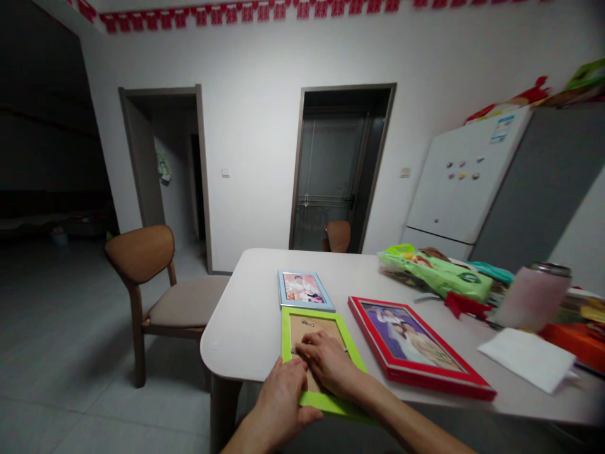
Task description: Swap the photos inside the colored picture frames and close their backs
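Note:
A lime-green photo frame (286,334) lies face down at the table's front edge, its brown backing board (326,326) facing up. A small metal hanger (308,323) sits near the far end of the board, and a metal clip (345,349) shows on the right inner edge. My left hand (282,394) grips the near left corner, thumb along the near edge. Across the board rests my right hand (326,359), its fingers bent and close together by the left inner edge; whatever is under the fingertips is hidden.
Beyond is a light-blue framed photo (305,289); to the right, stacked red frames (416,340) with a photo on top. Farther right are a green packet (437,271), a pink tumbler (534,296) and white paper (529,356). A wooden chair (142,255) stands left of the table (236,321).

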{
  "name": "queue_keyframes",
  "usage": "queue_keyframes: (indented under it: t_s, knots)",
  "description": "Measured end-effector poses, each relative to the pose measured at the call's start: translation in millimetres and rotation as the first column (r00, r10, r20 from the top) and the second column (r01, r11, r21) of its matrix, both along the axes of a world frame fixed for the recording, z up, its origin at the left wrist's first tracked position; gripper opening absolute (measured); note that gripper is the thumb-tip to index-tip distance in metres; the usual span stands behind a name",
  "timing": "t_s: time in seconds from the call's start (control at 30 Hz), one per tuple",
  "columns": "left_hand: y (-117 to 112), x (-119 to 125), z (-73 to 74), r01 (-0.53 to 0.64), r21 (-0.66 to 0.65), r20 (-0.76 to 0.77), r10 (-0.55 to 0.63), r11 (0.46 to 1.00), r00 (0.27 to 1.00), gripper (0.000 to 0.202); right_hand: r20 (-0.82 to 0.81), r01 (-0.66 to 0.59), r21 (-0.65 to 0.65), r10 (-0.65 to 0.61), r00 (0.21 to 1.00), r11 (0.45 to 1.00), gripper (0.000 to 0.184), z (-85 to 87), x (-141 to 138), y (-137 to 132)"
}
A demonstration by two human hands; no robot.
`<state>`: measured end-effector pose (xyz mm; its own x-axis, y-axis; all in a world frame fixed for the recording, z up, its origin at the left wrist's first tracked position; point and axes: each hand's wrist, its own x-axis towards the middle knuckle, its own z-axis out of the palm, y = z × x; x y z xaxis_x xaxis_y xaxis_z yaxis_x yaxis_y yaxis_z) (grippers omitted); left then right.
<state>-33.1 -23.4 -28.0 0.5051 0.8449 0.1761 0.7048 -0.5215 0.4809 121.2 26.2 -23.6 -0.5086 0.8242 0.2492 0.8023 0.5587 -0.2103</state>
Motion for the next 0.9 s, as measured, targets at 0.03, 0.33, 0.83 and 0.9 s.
queue_keyframes:
  t_s: [0.03,0.33,0.83,0.9]
  knots:
    - [-0.3,-0.2,-0.8,-0.003,-0.002,-0.001,0.003,1.000,1.000,0.046,-0.050,0.050,0.002,-0.050,0.998,0.999,0.027,-1.6,1.7,6.7]
    - [-3.3,1.2,-12.9,-0.028,-0.036,0.013,0.028,0.999,1.000,0.064,-0.175,0.457,-0.148,-0.478,0.861,0.877,0.022,-21.6,5.1,76.0]
    - [-1.1,9.2,-8.9,0.020,-0.082,-0.084,-0.027,0.996,0.996,0.059,-0.317,0.515,-0.200,-0.553,0.771,0.833,0.023,-4.7,11.4,78.5]
    - [-2.0,20.1,-2.1,0.076,-0.097,-0.129,-0.088,0.992,0.988,0.055,-0.369,0.470,-0.191,-0.507,0.779,0.862,0.027,1.9,22.1,72.3]
